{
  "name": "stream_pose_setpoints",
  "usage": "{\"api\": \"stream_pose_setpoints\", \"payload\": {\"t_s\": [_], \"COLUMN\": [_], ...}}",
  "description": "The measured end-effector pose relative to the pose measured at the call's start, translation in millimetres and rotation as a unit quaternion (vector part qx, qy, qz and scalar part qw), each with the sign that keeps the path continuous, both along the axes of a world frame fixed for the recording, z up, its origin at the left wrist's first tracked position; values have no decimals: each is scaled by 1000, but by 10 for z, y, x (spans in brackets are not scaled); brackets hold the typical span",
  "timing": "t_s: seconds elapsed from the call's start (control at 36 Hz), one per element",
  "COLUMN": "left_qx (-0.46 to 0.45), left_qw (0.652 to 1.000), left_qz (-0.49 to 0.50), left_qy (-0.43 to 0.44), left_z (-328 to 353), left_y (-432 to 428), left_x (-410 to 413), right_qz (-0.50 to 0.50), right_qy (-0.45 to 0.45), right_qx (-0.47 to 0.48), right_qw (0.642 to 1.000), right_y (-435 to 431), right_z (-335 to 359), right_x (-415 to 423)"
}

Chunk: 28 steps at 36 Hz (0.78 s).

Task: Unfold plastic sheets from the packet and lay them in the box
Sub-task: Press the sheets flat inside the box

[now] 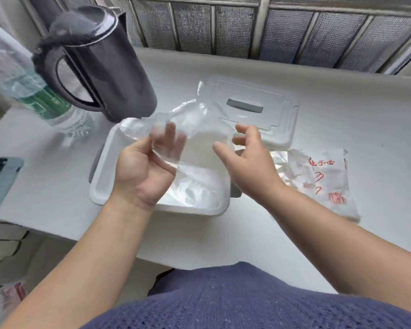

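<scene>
A thin clear plastic sheet (195, 124) hangs in the air above the open white box (100, 186). My left hand (142, 167) holds the sheet's left part, its fingers seen through the film. My right hand (244, 160) is at the sheet's right edge with fingers loosely curled; whether it pinches the film I cannot tell. More crumpled clear sheets (195, 188) lie inside the box. The white packet (323, 179) with red print lies on the table to the right of the box, with clear film spilling from its open end.
The box's white lid (254, 108) with a grey handle lies behind the box. A dark grey kettle (100, 60) and a tilted water bottle (43, 96) stand at the back left. A phone in a blue-grey case (0, 181) lies at the left edge of the table.
</scene>
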State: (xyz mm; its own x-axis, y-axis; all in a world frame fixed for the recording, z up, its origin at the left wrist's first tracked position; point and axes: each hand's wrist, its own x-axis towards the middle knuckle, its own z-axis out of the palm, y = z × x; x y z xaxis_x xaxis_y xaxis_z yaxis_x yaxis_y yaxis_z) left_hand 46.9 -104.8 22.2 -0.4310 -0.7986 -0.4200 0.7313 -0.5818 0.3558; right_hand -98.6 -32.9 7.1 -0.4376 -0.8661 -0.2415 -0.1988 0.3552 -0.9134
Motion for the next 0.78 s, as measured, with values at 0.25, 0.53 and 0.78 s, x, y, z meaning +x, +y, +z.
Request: {"api": "stream_pose_setpoints", "payload": {"t_s": [0.25, 0.53, 0.78], "left_qx": [70, -273, -488], "left_qw": [985, 902, 476], "left_qz": [-41, 67, -212], "left_qy": [153, -329, -700], "left_z": [-117, -170, -195], "left_y": [-114, -414, -448], "left_x": [454, 883, 770], "right_qz": [44, -24, 27], "right_qy": [-157, -256, -74], "right_qx": [58, 30, 88], "right_qw": [985, 966, 993], "right_y": [-275, -618, -662], "right_z": [115, 7, -87], "right_x": [503, 635, 576]}}
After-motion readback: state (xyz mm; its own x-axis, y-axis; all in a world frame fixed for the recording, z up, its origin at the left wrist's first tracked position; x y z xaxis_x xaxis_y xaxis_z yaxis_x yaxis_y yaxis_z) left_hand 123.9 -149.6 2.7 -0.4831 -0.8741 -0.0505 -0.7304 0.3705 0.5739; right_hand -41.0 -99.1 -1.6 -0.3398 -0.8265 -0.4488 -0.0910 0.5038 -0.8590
